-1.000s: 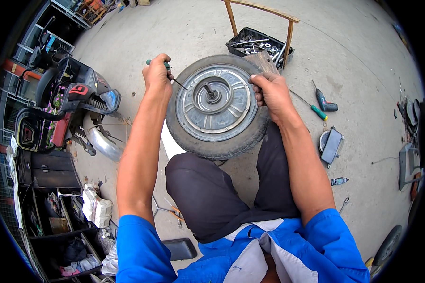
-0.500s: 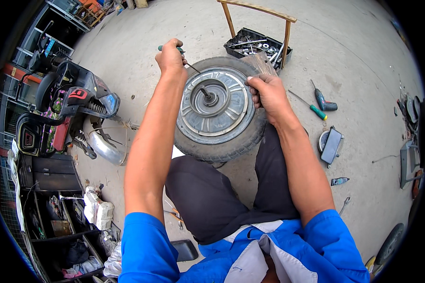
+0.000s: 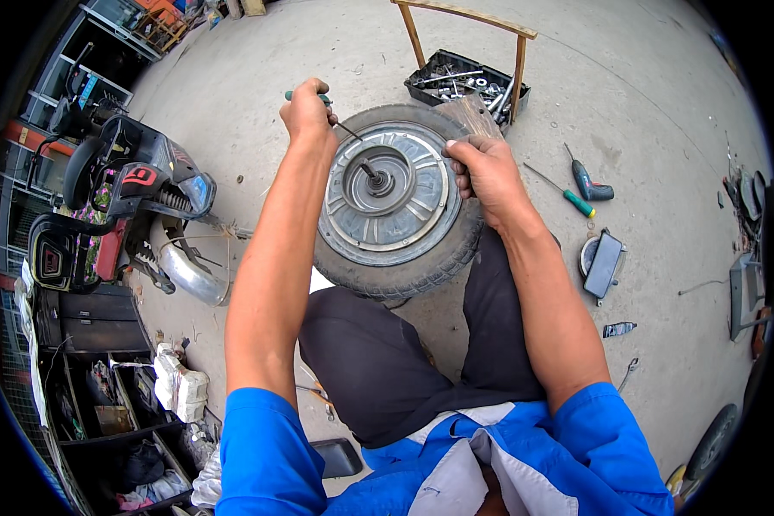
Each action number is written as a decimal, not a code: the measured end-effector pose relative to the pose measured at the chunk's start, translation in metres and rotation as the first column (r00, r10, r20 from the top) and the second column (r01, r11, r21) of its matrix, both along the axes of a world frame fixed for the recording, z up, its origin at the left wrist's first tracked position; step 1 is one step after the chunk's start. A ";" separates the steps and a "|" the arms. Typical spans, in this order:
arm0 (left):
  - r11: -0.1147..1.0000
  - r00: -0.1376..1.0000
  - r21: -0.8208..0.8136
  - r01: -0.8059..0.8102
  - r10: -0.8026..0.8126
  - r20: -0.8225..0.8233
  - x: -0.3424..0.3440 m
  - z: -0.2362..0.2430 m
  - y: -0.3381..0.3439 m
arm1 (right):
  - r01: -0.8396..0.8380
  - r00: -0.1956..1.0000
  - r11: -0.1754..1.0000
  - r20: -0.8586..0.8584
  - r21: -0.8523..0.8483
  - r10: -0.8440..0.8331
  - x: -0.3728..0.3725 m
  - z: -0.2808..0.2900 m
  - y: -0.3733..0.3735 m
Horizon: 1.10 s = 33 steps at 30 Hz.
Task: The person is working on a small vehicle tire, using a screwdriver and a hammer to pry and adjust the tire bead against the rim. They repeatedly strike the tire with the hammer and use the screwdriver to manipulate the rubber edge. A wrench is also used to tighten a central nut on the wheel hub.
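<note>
A hub-motor wheel [image 3: 385, 230] with a grey metal cover and a black tyre lies before my knees, its threaded axle pointing up. My left hand [image 3: 308, 112] is closed round the green handle of a screwdriver [image 3: 346, 130]. The thin shaft slants down to the cover's upper left rim, where the tip appears to touch. On the far side, my right hand [image 3: 483, 170] hovers over the wheel's right edge with thumb and forefinger pinched together. Whatever lies between those fingers, if anything, is too small to make out.
A black toolbox [image 3: 414, 89] with a wooden handle stands beyond the wheel, beside a wooden board [image 3: 471, 115]. To the right lie another green screwdriver [image 3: 579, 203], a cordless drill [image 3: 590, 185] and a bottle [image 3: 619, 329]. A scooter body [image 3: 138, 181] and black shelving [image 3: 86, 439] stand left.
Both hands keep nearly the same pose. My left hand and the screwdriver have shifted very slightly down and left, and the view has moved a little.
</note>
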State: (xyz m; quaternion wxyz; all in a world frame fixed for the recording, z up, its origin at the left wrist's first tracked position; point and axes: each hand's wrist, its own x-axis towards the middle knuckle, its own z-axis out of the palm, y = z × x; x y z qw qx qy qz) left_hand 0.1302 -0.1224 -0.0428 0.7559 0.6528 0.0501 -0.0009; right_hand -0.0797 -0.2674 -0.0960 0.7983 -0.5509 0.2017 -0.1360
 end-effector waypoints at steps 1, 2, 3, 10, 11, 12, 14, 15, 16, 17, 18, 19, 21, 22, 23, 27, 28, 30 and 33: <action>1.000 1.000 -0.001 -0.005 0.005 0.002 0.000 -0.002 0.002 | -0.001 1.000 1.000 0.004 0.000 0.001 0.000 0.001 0.001; 1.000 1.000 -0.002 -0.016 0.016 0.001 -0.004 0.000 0.001 | 0.002 1.000 1.000 0.005 -0.001 -0.002 0.000 0.000 0.001; 1.000 1.000 -0.003 -0.026 0.026 0.000 -0.008 0.001 -0.002 | 0.004 1.000 1.000 0.003 -0.003 -0.004 0.000 -0.001 0.000; 0.984 0.988 0.089 0.152 -0.148 -0.048 -0.008 0.012 -0.021 | 0.003 1.000 1.000 -0.009 -0.007 -0.003 0.001 -0.001 0.000; 0.963 0.971 0.133 0.236 -0.228 -0.074 -0.005 0.014 -0.018 | 0.006 1.000 1.000 -0.012 0.001 -0.006 0.001 -0.002 0.000; 0.957 0.962 0.112 0.266 -0.257 -0.086 0.002 0.013 -0.015 | 0.005 1.000 1.000 -0.006 0.000 -0.005 0.000 -0.001 0.001; 0.933 0.938 0.116 0.340 -0.328 -0.109 0.011 0.013 -0.007 | 0.004 1.000 1.000 0.004 -0.002 -0.004 0.000 0.000 0.002; 0.919 0.924 0.116 0.376 -0.363 -0.122 0.014 0.013 -0.005 | 0.003 1.000 1.000 0.002 -0.002 -0.003 0.000 -0.001 0.001; 0.919 0.919 0.091 0.384 -0.370 -0.137 0.017 0.012 -0.003 | 0.002 1.000 1.000 -0.001 -0.001 -0.002 -0.001 -0.002 0.000; 0.901 0.905 0.110 0.420 -0.405 -0.133 0.018 0.013 -0.001 | -0.003 1.000 1.000 -0.002 -0.002 0.002 0.000 -0.002 0.000; 0.881 0.889 0.129 0.454 -0.439 -0.130 0.020 0.013 0.001 | -0.003 1.000 1.000 -0.003 -0.001 0.003 0.000 -0.002 0.000; 0.860 0.872 0.148 0.488 -0.473 -0.127 0.021 0.013 0.004 | -0.004 1.000 1.000 -0.004 0.001 0.004 0.000 -0.002 0.001; 0.815 0.829 0.154 0.558 -0.545 -0.124 0.024 0.014 0.009 | 0.001 1.000 1.000 -0.007 -0.002 -0.001 0.000 -0.001 0.001; 0.790 0.806 0.156 0.592 -0.579 -0.123 0.025 0.014 0.012 | 0.003 1.000 1.000 -0.010 -0.006 -0.003 0.000 -0.001 0.001; 0.768 0.784 0.158 0.620 -0.609 -0.116 0.026 0.015 0.014 | 0.005 1.000 1.000 -0.011 -0.008 -0.005 0.000 -0.001 0.001; 0.747 0.761 0.148 0.648 -0.643 -0.086 0.024 0.017 0.016 | 0.009 1.000 1.000 -0.006 -0.008 -0.009 -0.001 0.000 -0.003; 0.760 0.772 0.141 0.635 -0.631 -0.079 0.022 0.018 0.014 | 0.013 1.000 1.000 0.000 -0.001 -0.013 0.000 -0.001 -0.002; 0.842 0.845 0.076 0.534 -0.531 -0.056 0.020 0.010 0.013 | 0.021 1.000 1.000 0.014 0.016 -0.022 0.001 -0.004 -0.001; 0.984 0.981 -0.024 0.177 -0.178 -0.071 0.018 0.008 0.003 | 0.013 1.000 1.000 0.010 -0.011 -0.013 0.000 0.000 0.001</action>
